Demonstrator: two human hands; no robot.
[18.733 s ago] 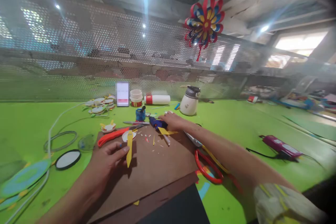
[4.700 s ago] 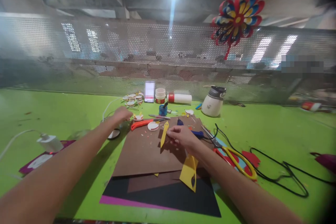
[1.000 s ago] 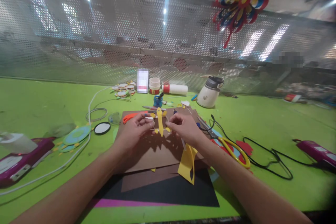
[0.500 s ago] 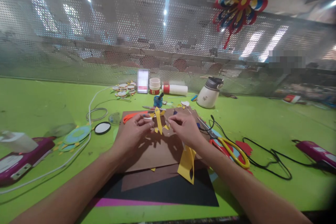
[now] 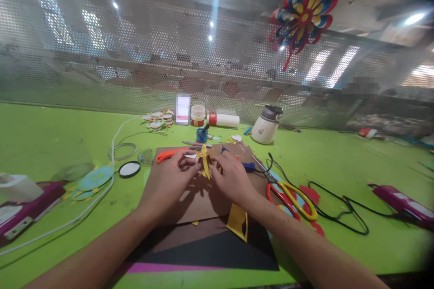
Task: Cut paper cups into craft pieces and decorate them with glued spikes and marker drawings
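Note:
Both my hands meet over a brown card sheet (image 5: 200, 198) in the middle of the green table (image 5: 50, 135). My left hand (image 5: 169, 180) and my right hand (image 5: 228, 178) pinch a small yellow paper craft piece (image 5: 204, 162), a pointed strip with short petals, held upright between the fingertips. A folded yellow paper scrap (image 5: 237, 222) lies under my right wrist. Black and pink sheets (image 5: 210, 253) lie beneath the brown one.
Red-and-yellow scissors (image 5: 288, 192) and a black cable (image 5: 339, 207) lie to the right, an orange cutter (image 5: 167, 155) and a blue glue gun (image 5: 246, 165) behind my hands. A white jug (image 5: 266, 127), cups, a glue tube and a phone (image 5: 183, 109) stand by the mesh wall. Pink devices lie at both sides.
My hands came together on the yellow piece after the left reached out to the far left. Over the last second they lowered slightly and drew closer.

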